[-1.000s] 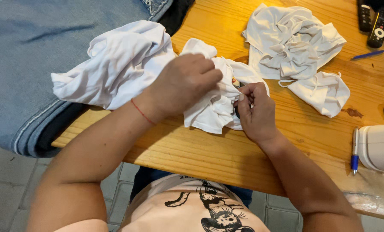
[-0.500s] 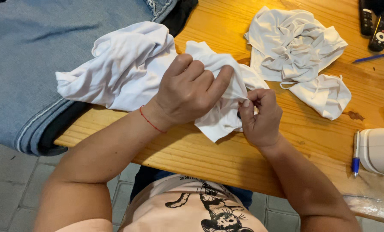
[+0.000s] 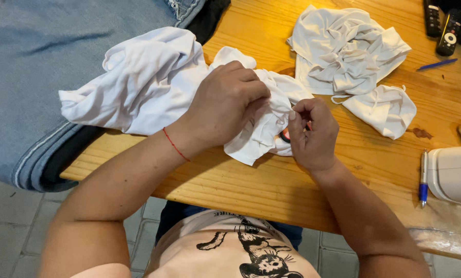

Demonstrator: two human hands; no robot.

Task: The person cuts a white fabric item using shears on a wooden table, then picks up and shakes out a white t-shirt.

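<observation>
Our left hand (image 3: pixel 225 103) had slid forward, bunching the crumpled white cotton garment (image 3: pixel 153 82); our right hand (image 3: pixel 313 134) pinched its edge.

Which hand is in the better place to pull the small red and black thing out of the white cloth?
Probably the right hand. Its fingertips pinch at the white cloth just beside the small red and black thing. The left hand lies on top of the cloth, clamping it to the wooden table.
</observation>
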